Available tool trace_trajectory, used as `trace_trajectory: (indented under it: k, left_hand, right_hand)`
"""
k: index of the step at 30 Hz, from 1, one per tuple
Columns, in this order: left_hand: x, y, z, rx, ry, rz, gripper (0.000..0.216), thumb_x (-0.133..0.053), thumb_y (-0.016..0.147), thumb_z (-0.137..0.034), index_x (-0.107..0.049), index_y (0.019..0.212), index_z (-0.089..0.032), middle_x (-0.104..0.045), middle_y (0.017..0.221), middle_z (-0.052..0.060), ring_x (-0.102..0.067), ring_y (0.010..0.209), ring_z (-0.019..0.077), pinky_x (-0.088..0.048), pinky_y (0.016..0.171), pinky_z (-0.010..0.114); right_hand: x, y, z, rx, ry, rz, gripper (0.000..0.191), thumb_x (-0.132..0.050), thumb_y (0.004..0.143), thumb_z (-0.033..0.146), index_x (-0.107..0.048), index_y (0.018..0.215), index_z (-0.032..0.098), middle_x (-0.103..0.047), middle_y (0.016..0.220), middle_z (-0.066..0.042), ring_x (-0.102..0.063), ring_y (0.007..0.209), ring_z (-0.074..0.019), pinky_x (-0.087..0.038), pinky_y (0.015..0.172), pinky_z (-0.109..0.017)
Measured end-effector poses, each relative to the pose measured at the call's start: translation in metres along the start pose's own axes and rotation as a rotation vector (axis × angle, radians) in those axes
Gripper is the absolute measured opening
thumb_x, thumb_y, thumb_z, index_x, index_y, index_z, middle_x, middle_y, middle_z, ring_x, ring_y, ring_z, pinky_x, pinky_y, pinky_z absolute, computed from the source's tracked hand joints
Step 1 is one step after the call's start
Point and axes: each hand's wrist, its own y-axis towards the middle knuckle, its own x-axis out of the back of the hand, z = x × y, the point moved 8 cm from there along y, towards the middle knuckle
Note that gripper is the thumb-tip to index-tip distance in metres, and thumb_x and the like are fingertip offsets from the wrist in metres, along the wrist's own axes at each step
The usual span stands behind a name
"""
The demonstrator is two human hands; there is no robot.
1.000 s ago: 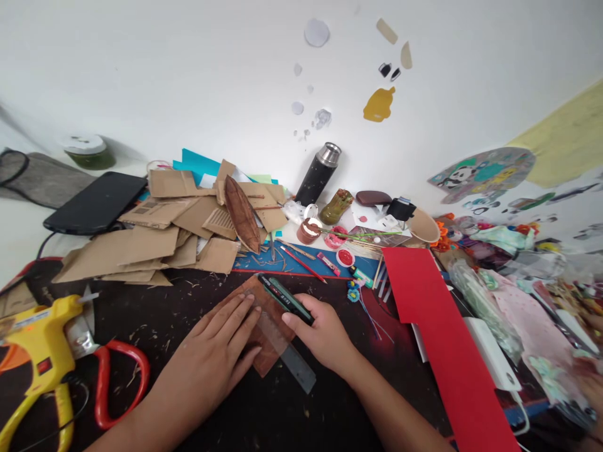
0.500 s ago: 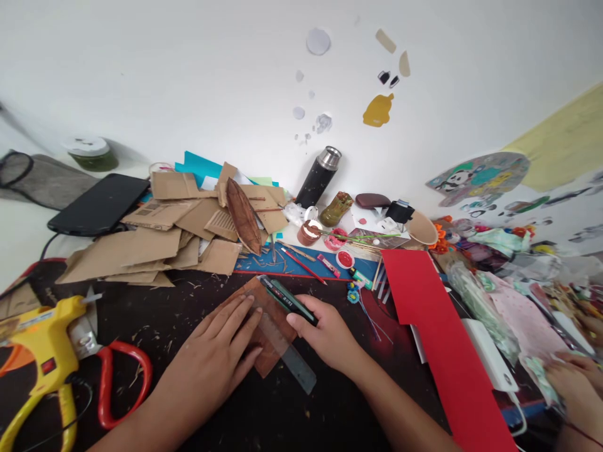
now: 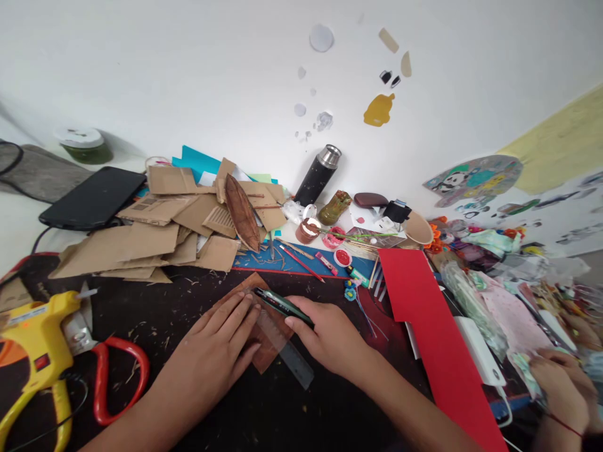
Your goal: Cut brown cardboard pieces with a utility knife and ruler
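My left hand lies flat, fingers stretched out, pressing a clear ruler onto a brown painted piece of cardboard on the dark table. In my right hand is a dark green utility knife, gripped between thumb and fingers. Its front end points up and left, close to my left fingertips and against the ruler's edge. The blade itself is too small to make out. Part of the brown cardboard is hidden under my left hand.
At left lie a yellow glue gun and red-handled scissors. Behind are cardboard scraps, a brown leaf-shaped piece and a black thermos. Red card lies at right; beyond it are another person's hands.
My right hand has tipped the utility knife, bringing its front end slightly down and left along the ruler. My left hand stays on the ruler. The view has shifted a little.
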Motion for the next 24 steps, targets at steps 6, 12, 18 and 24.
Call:
trace_trajectory:
  k: [6, 12, 18, 24]
  left_hand:
    - [-0.0015, -0.0017, 0.0016, 0.022, -0.064, -0.010, 0.051, -0.044, 0.113, -0.043, -0.069, 0.151, -0.019, -0.073, 0.152, 0.016, -0.065, 0.145, 0.0330, -0.048, 0.123, 0.048]
    - [0.0008, -0.0011, 0.0006, 0.009, -0.060, -0.027, 0.052, -0.044, 0.113, -0.043, -0.069, 0.150, -0.016, -0.074, 0.150, 0.018, -0.066, 0.143, 0.0342, -0.049, 0.120, 0.049]
    - [-0.0034, -0.0024, 0.0016, 0.037, -0.065, 0.005, 0.051, -0.044, 0.112, -0.042, -0.070, 0.149, -0.018, -0.072, 0.153, 0.018, -0.065, 0.144, 0.0347, -0.052, 0.118, 0.049]
    - [-0.0041, -0.0021, 0.0010, 0.038, -0.056, 0.001, 0.052, -0.044, 0.112, -0.043, -0.070, 0.149, -0.017, -0.072, 0.153, 0.018, -0.065, 0.145, 0.0342, -0.050, 0.121, 0.049]
  right_hand:
    - [-0.0022, 0.0044, 0.0047, -0.013, -0.088, 0.012, 0.035, -0.057, 0.111, 0.031, -0.071, 0.143, 0.026, -0.084, 0.127, -0.009, -0.080, 0.115, -0.0289, -0.056, 0.098, -0.037]
    - [-0.0024, 0.0066, 0.0072, -0.033, -0.151, 0.026, 0.034, -0.057, 0.111, 0.030, -0.071, 0.141, 0.025, -0.084, 0.123, -0.010, -0.080, 0.111, -0.0285, -0.055, 0.093, -0.035]
    - [-0.0017, 0.0067, 0.0077, -0.050, -0.177, 0.027, 0.033, -0.056, 0.110, 0.030, -0.072, 0.139, 0.025, -0.085, 0.119, -0.010, -0.080, 0.108, -0.0286, -0.054, 0.091, -0.034]
    - [-0.0031, 0.0068, 0.0087, -0.041, -0.201, 0.023, 0.034, -0.055, 0.111, 0.032, -0.071, 0.139, 0.025, -0.085, 0.117, -0.010, -0.081, 0.104, -0.0287, -0.054, 0.089, -0.035]
